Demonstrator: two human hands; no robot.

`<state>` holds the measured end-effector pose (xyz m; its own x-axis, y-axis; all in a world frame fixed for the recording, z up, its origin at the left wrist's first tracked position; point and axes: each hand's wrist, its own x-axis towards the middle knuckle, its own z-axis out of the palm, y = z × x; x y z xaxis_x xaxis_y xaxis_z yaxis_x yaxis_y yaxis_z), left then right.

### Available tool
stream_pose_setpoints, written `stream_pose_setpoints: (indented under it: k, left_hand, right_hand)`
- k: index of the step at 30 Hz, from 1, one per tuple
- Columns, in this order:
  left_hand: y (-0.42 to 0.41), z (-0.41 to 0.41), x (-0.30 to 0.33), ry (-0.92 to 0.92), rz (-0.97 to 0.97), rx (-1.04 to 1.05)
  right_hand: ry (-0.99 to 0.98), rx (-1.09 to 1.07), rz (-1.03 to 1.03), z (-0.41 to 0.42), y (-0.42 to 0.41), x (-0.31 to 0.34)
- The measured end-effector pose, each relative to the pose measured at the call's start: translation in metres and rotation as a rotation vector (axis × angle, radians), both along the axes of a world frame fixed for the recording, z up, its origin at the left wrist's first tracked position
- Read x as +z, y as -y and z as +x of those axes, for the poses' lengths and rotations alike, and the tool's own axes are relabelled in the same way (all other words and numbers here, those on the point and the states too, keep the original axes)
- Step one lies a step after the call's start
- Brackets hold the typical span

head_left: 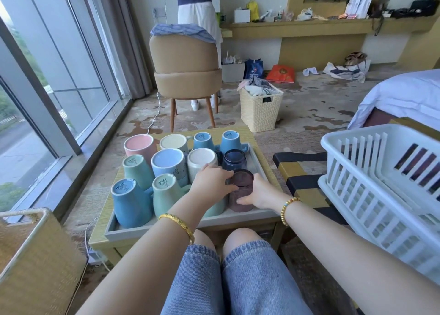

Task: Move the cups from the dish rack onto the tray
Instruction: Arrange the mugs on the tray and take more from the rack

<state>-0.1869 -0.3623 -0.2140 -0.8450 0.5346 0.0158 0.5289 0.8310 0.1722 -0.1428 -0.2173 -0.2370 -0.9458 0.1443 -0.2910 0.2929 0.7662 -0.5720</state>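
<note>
Two hands: the left hand (212, 179) and right hand (258, 193) both curl their fingers (240, 201) around the purple glass (241, 191).
Glass position: near right corner of the crowded tray (114, 231), upside down.
Risk: it could knock the dark blue glass (234, 160) just behind.
Rack: the dish rack (371, 184) looks empty.

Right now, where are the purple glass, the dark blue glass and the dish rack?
purple glass (241, 201): head view, lower side wall.
dark blue glass (234, 159): head view, upturned base.
dish rack (357, 181): head view, slatted front wall.
</note>
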Motion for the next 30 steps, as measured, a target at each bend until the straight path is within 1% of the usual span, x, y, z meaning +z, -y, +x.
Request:
stream_pose_setpoints:
  k: [3,6,10,13,16,18,20,22,23,26,28,30]
  left_hand:
    - [-0.003,0.005,-0.005,-0.068,-0.042,0.011]
    - [-0.008,0.009,-0.008,-0.110,-0.030,0.014]
    - [-0.009,0.009,-0.008,-0.100,-0.022,0.016]
    - [-0.008,0.009,-0.006,-0.056,-0.025,0.012]
    - [-0.001,0.008,-0.001,0.008,0.062,-0.004]
    - [0.007,0.005,0.003,-0.021,0.165,0.001]
    - [0.016,0.002,0.007,-0.083,0.228,0.077]
    - [0.023,0.000,0.009,-0.085,0.222,0.145]
    - [0.024,-0.001,0.009,-0.070,0.200,0.156]
    - [0.030,-0.001,0.009,-0.002,0.145,0.152]
    - [0.034,-0.002,0.009,0.043,0.104,0.143]
    - [0.036,-0.002,0.008,0.090,0.072,0.138]
  right_hand:
    - [-0.027,0.004,-0.056,0.002,-0.004,-0.002]
    - [-0.004,0.040,-0.065,0.001,-0.010,0.003]
    - [-0.005,0.053,-0.103,0.001,-0.011,0.005]
    - [0.031,0.080,-0.074,0.001,-0.013,0.008]
    - [0.065,0.096,-0.161,-0.002,-0.019,0.019]
    - [0.043,0.078,-0.224,-0.003,-0.018,0.027]
    - [0.017,0.081,-0.136,-0.004,-0.009,0.027]
    - [-0.034,0.062,-0.023,-0.004,0.002,0.020]
    - [-0.070,0.044,0.002,-0.003,0.005,0.015]
    - [-0.125,0.018,0.032,-0.003,0.006,0.009]
    - [-0.103,0.028,0.045,-0.006,0.004,0.010]
    - [-0.045,0.065,-0.016,-0.010,0.001,0.015]
